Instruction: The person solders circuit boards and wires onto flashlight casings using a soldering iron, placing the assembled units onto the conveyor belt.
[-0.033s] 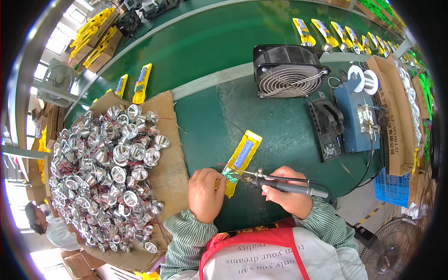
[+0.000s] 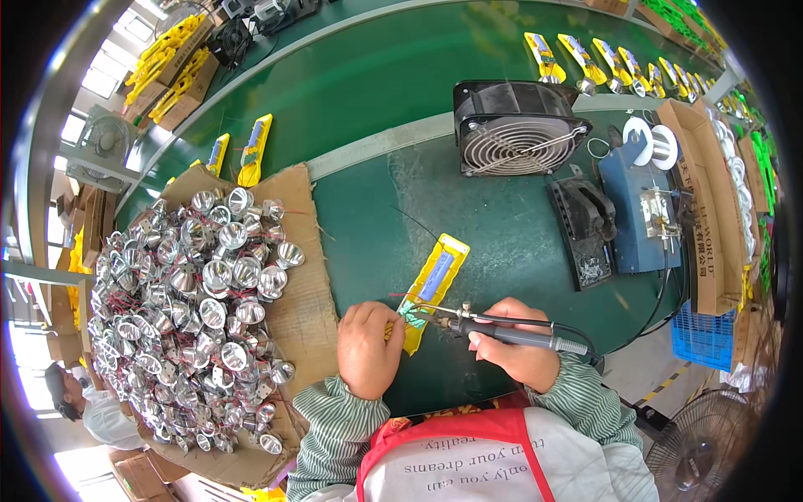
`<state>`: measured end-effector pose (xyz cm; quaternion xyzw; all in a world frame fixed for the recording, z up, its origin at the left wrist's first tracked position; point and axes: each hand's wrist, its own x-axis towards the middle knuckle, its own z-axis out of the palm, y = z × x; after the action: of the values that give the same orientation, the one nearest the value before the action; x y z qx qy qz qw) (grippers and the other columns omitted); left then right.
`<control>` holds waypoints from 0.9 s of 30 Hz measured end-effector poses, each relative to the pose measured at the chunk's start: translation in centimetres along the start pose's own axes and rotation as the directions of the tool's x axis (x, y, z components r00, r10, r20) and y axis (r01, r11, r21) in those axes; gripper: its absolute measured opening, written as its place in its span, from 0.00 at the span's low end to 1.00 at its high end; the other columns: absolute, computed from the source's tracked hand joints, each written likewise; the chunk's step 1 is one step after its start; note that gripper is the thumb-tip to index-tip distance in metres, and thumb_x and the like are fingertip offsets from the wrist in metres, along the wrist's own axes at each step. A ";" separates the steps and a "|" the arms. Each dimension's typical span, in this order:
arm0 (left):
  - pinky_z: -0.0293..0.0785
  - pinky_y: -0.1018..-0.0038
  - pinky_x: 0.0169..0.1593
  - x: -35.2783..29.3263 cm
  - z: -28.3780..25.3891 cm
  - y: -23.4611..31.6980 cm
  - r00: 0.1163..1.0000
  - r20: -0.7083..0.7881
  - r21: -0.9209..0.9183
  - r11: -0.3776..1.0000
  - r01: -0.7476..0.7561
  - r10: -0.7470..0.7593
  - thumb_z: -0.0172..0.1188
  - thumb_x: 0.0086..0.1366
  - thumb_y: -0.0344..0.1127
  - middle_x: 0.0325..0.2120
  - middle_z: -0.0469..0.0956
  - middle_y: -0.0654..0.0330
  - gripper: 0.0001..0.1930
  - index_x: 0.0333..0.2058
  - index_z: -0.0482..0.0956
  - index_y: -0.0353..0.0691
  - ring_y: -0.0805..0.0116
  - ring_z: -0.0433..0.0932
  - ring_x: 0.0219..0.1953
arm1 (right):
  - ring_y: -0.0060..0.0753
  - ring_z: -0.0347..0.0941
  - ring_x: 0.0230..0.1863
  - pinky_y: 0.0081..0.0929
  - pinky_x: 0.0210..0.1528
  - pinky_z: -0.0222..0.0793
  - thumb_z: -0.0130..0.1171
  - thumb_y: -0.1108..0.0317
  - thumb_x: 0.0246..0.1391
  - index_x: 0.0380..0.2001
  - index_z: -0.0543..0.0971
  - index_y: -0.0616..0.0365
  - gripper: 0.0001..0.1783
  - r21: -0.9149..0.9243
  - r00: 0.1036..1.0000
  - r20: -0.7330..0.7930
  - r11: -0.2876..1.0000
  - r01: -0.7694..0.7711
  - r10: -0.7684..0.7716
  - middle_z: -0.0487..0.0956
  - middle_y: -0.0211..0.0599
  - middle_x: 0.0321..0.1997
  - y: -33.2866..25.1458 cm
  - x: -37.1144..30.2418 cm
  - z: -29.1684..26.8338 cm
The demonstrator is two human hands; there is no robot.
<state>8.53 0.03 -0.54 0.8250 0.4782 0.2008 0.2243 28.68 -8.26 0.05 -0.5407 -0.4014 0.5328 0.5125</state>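
Note:
In front of me a yellow plastic flashlight shell (image 2: 452,245) lies slantwise on the bench, with a bluish-purple battery (image 2: 436,274) and a small green circuit board (image 2: 411,313) in it. My left hand (image 2: 368,347) grips the shell's near left edge with curled fingers. My right hand (image 2: 523,347) is closed round a grey soldering iron (image 2: 510,333) with a wire-feed tube along it. Its tip points left and meets the board, though exact contact is too small to tell. Thin red and black wires stick out from the shell.
Left, a heap of silvery reflector cups (image 2: 217,276) sits on cardboard (image 2: 305,251). A black fan (image 2: 519,138), an iron stand (image 2: 581,230) and a blue solder feeder (image 2: 640,209) stand back right. More yellow shells (image 2: 255,151) lie on the green belt (image 2: 368,92). Another person (image 2: 92,406) is far left.

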 end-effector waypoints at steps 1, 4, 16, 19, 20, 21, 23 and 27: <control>0.66 0.63 0.37 0.0 0.0 0.0 1.000 0.000 0.002 1.000 -0.001 0.001 0.60 0.49 0.27 0.27 0.74 0.55 0.04 0.25 0.74 0.37 0.53 0.71 0.32 | 0.23 0.76 0.25 0.19 0.25 0.72 0.59 0.78 0.47 0.29 0.70 0.66 0.08 -0.020 1.000 -0.012 1.000 -0.009 0.008 0.78 0.41 0.24 0.0 0.0 0.0; 0.66 0.63 0.37 -0.1 0.0 0.0 1.000 0.001 0.005 1.000 -0.001 0.001 0.60 0.49 0.27 0.27 0.74 0.55 0.04 0.25 0.74 0.37 0.54 0.71 0.32 | 0.19 0.76 0.26 0.19 0.28 0.72 0.61 0.75 0.45 0.28 0.73 0.65 0.08 0.036 0.998 -0.066 0.999 -0.021 0.023 0.79 0.36 0.24 -0.3 -0.5 -0.1; 0.66 0.61 0.42 -0.9 -1.1 0.7 0.995 0.052 0.117 0.989 -0.087 0.081 0.63 0.50 0.33 0.30 0.75 0.57 0.09 0.29 0.74 0.37 0.55 0.73 0.38 | 0.26 0.76 0.24 0.21 0.25 0.74 0.57 0.80 0.47 0.30 0.68 0.68 0.08 -0.031 0.994 -0.077 0.996 0.078 -0.080 0.77 0.45 0.25 -0.7 -1.2 -1.5; 0.64 0.58 0.44 -1.6 -1.5 1.3 0.978 0.114 0.283 0.939 -0.198 0.172 0.66 0.47 0.37 0.32 0.76 0.57 0.16 0.33 0.74 0.37 0.54 0.73 0.41 | 0.26 0.76 0.24 0.21 0.25 0.74 0.57 0.80 0.47 0.31 0.68 0.68 0.08 0.011 0.997 -0.077 1.000 0.027 -0.026 0.77 0.45 0.25 -0.7 -1.4 -1.9; 0.63 0.56 0.45 -1.7 -1.7 1.4 0.975 0.153 0.318 0.926 -0.204 0.162 0.68 0.45 0.39 0.33 0.76 0.57 0.20 0.35 0.74 0.38 0.53 0.72 0.43 | 0.26 0.76 0.24 0.21 0.25 0.74 0.57 0.80 0.47 0.31 0.68 0.68 0.08 0.027 0.997 -0.066 0.999 0.039 -0.037 0.77 0.45 0.25 -0.7 -1.3 -2.0; 0.63 0.56 0.45 -1.5 -1.9 1.4 0.975 0.148 0.325 0.923 -0.208 0.168 0.68 0.45 0.39 0.33 0.76 0.57 0.20 0.35 0.74 0.38 0.53 0.72 0.43 | 0.27 0.76 0.24 0.21 0.25 0.74 0.57 0.80 0.47 0.31 0.68 0.68 0.09 0.041 0.996 -0.081 0.998 0.040 -0.037 0.77 0.45 0.25 -0.7 -1.4 -2.0; 0.65 0.59 0.45 -0.7 -2.5 1.1 0.989 0.040 0.233 0.961 -0.146 0.140 0.69 0.43 0.40 0.33 0.76 0.54 0.21 0.36 0.74 0.38 0.53 0.73 0.42 | 0.27 0.76 0.24 0.21 0.25 0.74 0.57 0.81 0.48 0.32 0.68 0.68 0.09 0.054 0.993 -0.101 0.997 0.061 -0.055 0.77 0.46 0.25 -0.8 -1.5 -2.3; 0.66 0.60 0.45 3.0 -3.9 -0.6 0.993 -0.054 0.198 0.976 -0.090 0.103 0.68 0.43 0.39 0.33 0.75 0.53 0.21 0.36 0.73 0.38 0.54 0.73 0.39 | 0.28 0.76 0.24 0.22 0.25 0.74 0.56 0.81 0.48 0.33 0.68 0.67 0.09 0.089 0.992 -0.114 0.994 0.057 -0.047 0.76 0.46 0.26 -0.9 -1.3 -2.7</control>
<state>7.41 3.60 2.68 0.8585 0.4618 0.1900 0.1170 31.33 -9.79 0.86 -0.5346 -0.3612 0.5062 0.5723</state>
